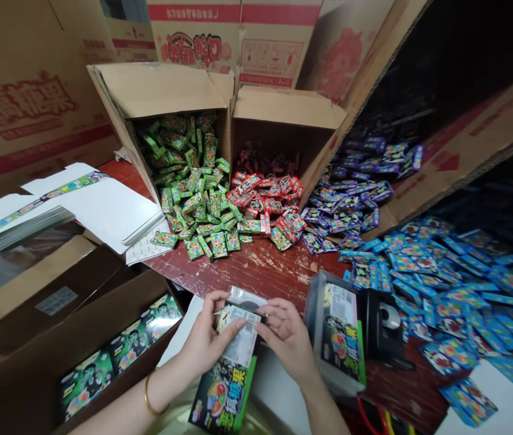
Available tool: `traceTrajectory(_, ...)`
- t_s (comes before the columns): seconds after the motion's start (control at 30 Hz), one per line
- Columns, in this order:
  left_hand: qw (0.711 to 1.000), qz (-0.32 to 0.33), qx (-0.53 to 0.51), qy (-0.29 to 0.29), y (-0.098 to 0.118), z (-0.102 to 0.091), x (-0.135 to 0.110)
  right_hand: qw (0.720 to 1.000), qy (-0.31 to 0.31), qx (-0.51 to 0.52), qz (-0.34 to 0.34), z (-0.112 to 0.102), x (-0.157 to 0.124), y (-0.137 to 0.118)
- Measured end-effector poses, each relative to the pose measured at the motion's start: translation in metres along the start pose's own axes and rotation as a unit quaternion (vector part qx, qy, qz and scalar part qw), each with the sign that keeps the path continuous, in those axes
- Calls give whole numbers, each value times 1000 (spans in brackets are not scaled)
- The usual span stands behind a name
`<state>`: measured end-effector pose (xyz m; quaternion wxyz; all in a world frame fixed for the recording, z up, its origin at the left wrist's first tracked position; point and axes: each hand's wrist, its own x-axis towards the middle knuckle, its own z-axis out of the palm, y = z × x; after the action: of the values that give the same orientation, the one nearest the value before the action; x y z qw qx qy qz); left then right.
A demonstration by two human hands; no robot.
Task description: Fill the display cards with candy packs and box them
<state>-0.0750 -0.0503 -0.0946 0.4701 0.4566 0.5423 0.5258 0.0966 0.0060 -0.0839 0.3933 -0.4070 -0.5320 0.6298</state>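
In the head view, the person's left hand grips a printed box by its upper left side, thumb pressed across the front, while the right hand pinches its top right corner between thumb and curled fingers. The box is upright but slightly tilted, low in the middle, in front of the person's body; something clear shows at its top edge. A bracelet circles the left wrist. Just right of the hands, a similar box sits in a plastic bin, beside a black holder. At lower left, a deep carton contains more printed boxes. Beyond, on the red table, green packets, red packets, purple packets and blue packets spill from cardboard boxes, side by side.
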Motion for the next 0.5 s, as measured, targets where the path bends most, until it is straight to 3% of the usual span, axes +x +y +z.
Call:
traceTrajectory(0.13,997,18,75,-3,-3,-8,0,996,52,-45,-57,27,-5,10)
traceTrajectory(0.23,996,73,25,44,-3,-10,-1,990,87,-62,-88,39,-6,19)
traceTrajectory(0.33,995,70,-13,66,-1,-12,-3,987,86,-88,-101,39,-6,21)
traceTrajectory(0.43,999,23,9,25,2,-15,-1,992,30,-96,-71,33,-2,16)
traceTrajectory(0.5,999,-32,-31,21,2,-17,4,998,22,-51,1,28,2,11)
